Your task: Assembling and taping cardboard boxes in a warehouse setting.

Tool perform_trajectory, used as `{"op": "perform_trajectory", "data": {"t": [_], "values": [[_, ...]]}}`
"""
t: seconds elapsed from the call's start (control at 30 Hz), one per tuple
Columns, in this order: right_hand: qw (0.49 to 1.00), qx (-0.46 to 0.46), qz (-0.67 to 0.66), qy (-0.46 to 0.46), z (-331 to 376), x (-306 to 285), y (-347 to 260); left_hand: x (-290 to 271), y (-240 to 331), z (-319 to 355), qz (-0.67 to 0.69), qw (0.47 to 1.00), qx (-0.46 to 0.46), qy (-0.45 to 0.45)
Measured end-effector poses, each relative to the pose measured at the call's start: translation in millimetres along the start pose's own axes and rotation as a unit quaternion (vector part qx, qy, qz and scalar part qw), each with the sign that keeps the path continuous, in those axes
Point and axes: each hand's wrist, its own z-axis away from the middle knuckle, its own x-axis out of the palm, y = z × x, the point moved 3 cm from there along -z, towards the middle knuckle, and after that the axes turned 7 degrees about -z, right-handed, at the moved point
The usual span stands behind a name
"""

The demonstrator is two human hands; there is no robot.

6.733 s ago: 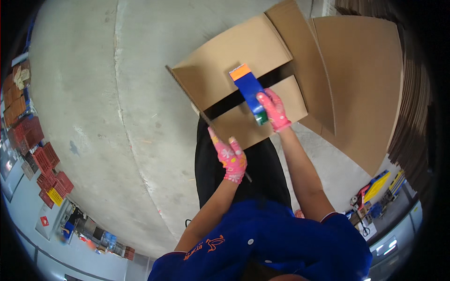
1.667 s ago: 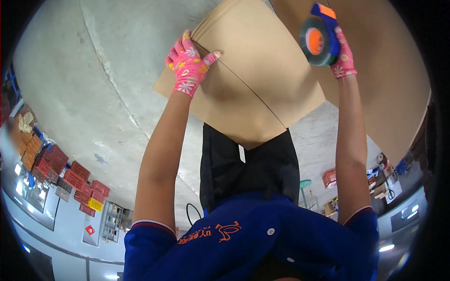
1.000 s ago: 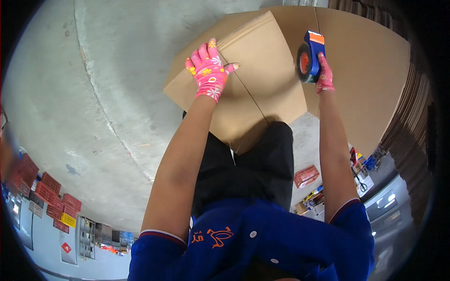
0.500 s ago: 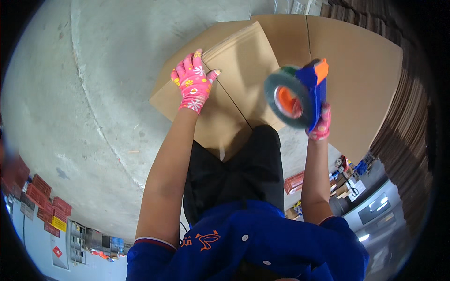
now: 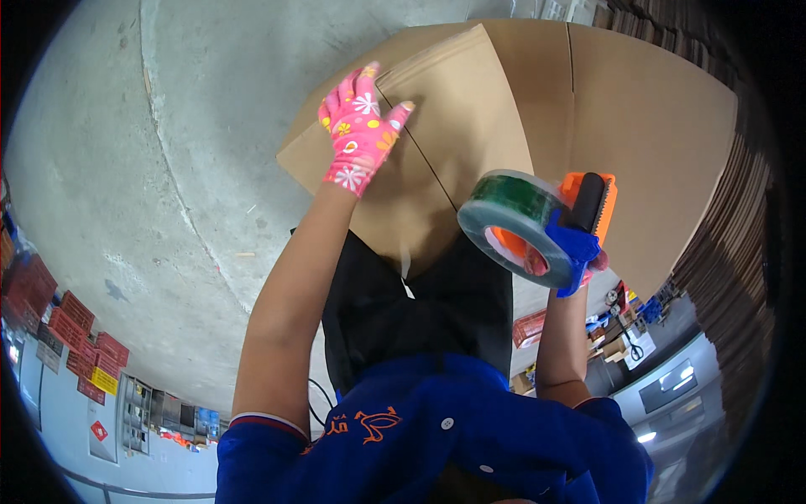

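Observation:
A brown cardboard box (image 5: 457, 101) lies before my knees, a dark seam running along its top face. My left hand (image 5: 359, 130), in a pink flowered glove, is at the box's left side near the seam, fingers spread, holding nothing; whether it touches the cardboard I cannot tell. A short pale strip (image 5: 405, 256) shows at the near end of the seam. My right hand (image 5: 598, 267), gloved alike and mostly hidden, grips a blue and orange tape dispenser (image 5: 573, 252) carrying a big roll of clear greenish tape. The dispenser is held up right of the box, its toothed edge facing right.
A large flat sheet of cardboard (image 5: 642, 143) spreads behind and right of the box. Tall stacks of cardboard (image 5: 722, 227) line the right edge. Red crates (image 5: 71, 323) stand far left, and another red crate (image 5: 529, 328) sits by my right forearm. Concrete floor (image 5: 201, 126) stretches left.
The dispenser has come down toward me and turned, so its roller and toothed edge now show. My left hand has shifted slightly up in the picture, its thumb lifting away from the seam.

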Motion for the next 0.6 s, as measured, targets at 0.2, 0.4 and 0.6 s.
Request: {"op": "perform_trajectory", "data": {"t": [0.2,0.4,0.6], "values": [[0.982,0.012,0.018,0.187,24,-3,-2,-104,83,16,0.476,0.808,0.045,-0.344],[0.970,0.097,0.164,0.152,14,22,-8,-111,81,26,0.466,0.766,0.079,-0.436],[0.919,0.170,0.354,-0.035,-2,19,-6,-102,69,32,0.395,0.725,0.055,-0.562]]}}
